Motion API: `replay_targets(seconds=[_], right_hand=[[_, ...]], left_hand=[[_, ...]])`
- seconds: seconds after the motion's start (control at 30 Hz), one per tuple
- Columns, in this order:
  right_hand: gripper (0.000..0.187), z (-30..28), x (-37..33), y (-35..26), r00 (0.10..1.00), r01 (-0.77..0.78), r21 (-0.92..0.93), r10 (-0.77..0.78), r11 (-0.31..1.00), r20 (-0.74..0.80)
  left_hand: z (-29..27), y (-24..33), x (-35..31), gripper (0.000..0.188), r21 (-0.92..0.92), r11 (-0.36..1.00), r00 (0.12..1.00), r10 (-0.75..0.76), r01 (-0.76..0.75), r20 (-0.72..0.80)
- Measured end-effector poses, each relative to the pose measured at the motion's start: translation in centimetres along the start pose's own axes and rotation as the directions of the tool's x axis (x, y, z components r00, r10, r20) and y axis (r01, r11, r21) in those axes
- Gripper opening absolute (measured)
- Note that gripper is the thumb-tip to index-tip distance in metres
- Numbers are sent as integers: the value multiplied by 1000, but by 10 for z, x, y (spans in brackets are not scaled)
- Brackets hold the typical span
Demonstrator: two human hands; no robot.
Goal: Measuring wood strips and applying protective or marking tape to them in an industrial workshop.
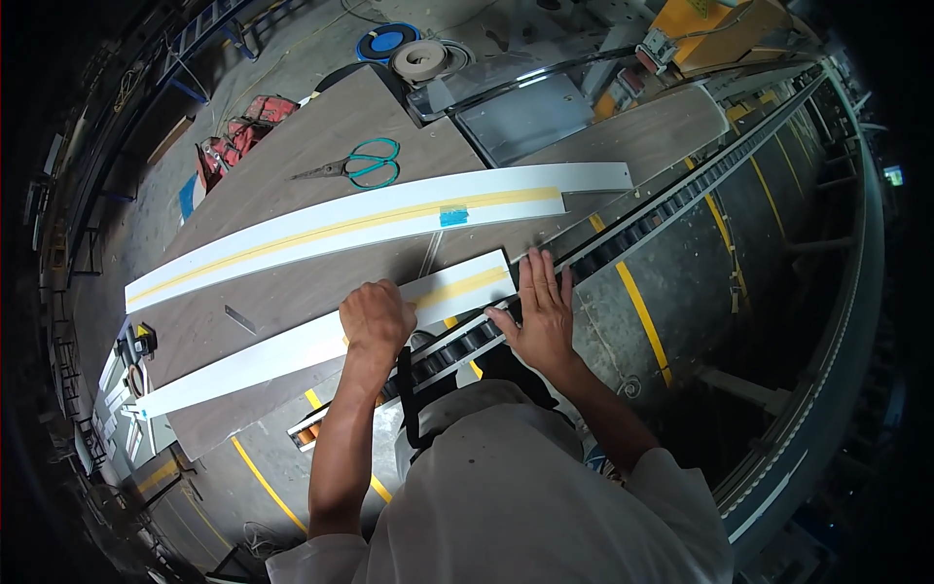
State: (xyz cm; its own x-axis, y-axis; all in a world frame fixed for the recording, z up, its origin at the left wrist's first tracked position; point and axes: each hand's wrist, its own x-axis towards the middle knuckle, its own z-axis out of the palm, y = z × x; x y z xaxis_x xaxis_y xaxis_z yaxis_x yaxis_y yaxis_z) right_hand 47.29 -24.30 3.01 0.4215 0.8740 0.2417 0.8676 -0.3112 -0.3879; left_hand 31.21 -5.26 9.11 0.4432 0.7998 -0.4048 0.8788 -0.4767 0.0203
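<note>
A long white board with a yellow strip along it lies on the brown worktop nearest me. My left hand is closed in a fist over this board; whatever its fingers hold is hidden. Fingers stretched out, my right hand lies by the board's right end, over the edge of the roller track. Beyond is a second white board, also with a yellow strip and bearing a blue patch. Green-handled scissors rest behind it, blades pointing left.
A roller conveyor track runs past my waist toward the far right. A small metal strip lies between the boards. At the worktop's left end sits a black-and-yellow tool. Rolls of material and a red bag are beyond.
</note>
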Motion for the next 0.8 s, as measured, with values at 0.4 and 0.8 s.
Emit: replay_targets(seconds=[0.4, 0.8], right_hand=[[90, 60, -1, -96, 952, 207, 154, -235, 966, 196], [95, 58, -2, -97, 959, 243, 26, -244, 970, 142]], left_hand=[[-10, -10, -2, 37, -141, 990, 996, 38, -26, 78], [-60, -229, -49, 29, -703, 711, 946, 227, 1, 232]])
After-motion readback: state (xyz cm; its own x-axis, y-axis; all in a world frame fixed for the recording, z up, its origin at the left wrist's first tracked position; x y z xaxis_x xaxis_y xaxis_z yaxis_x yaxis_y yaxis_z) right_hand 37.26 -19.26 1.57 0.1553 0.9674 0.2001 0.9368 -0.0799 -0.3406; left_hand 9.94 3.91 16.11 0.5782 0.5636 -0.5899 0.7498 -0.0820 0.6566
